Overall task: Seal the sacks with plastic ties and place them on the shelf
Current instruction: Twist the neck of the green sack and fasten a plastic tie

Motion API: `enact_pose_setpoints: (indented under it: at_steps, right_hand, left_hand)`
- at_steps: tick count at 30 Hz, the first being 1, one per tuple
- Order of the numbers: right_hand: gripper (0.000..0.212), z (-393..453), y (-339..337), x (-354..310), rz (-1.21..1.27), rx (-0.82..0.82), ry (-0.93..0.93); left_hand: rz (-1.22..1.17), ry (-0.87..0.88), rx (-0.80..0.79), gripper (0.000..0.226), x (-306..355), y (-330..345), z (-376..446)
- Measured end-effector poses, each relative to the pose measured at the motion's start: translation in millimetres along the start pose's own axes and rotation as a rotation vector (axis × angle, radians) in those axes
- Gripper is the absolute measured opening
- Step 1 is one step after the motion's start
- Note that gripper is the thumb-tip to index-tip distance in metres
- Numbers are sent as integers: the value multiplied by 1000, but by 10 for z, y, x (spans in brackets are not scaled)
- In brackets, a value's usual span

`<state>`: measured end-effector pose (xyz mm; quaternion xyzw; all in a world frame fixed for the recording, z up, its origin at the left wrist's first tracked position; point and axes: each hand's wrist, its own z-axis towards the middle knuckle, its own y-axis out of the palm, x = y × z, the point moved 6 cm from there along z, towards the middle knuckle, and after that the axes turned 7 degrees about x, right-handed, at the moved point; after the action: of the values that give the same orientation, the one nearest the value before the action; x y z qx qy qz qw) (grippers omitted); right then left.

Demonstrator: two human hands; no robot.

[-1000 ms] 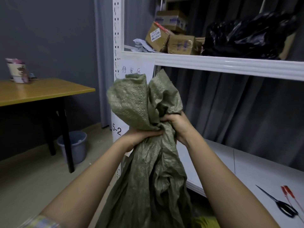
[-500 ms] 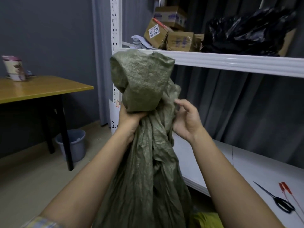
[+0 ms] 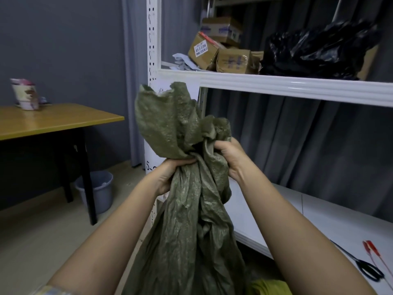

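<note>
Where hands (image 3: 202, 165) grip, sack (image 3: 187, 220) neck hidden.

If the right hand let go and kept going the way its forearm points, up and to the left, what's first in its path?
The bunched top of the green sack, which the right hand already grips. Beyond that, probably the shelf's white upright post, though depth is unclear.

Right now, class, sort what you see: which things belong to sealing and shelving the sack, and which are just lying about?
Belongs to the job:
green sack
left hand
right hand
red ties
lower shelf
scissors, probably

Just lying about:
cardboard boxes
black bag
table
cup
bucket
</note>
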<state>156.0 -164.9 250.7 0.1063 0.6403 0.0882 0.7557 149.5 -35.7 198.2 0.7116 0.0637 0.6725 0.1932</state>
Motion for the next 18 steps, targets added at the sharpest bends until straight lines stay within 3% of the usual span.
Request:
enact_pose_setpoints:
  at_steps: [2, 4, 7, 9, 12, 13, 15, 17, 18]
  right_hand:
    - [28, 40, 19, -75, 59, 85, -15]
    - [25, 52, 72, -145, -2, 174, -35]
    - [8, 64, 182, -296, -294, 197, -215]
    - [9, 28, 161, -394, -303, 209, -296]
    - [37, 64, -73, -255, 124, 75, -92]
    - [52, 72, -181, -165, 98, 49, -44]
    - [69, -13, -313, 101, -228, -8, -2]
    - [36, -120, -352, 308, -431, -31, -72]
    - [16, -143, -380, 336, -452, 39, -149]
  left_hand:
    - [158, -48, -88, 37, -44, 31, -7]
    - [387, -10, -110, 64, -91, 47, 7]
    - [535, 97, 83, 83, -142, -6, 38]
    - [471, 167, 225, 82, -168, -70, 75]
    - [282, 90, 337, 64, -250, -130, 101]
    - [256, 51, 355, 57, -283, -148, 101]
    - [197, -11, 309, 45, -331, -143, 95]
    - [127, -46, 207, 37, -366, -94, 89]
    - [102, -67, 161, 35, -371, -67, 72]
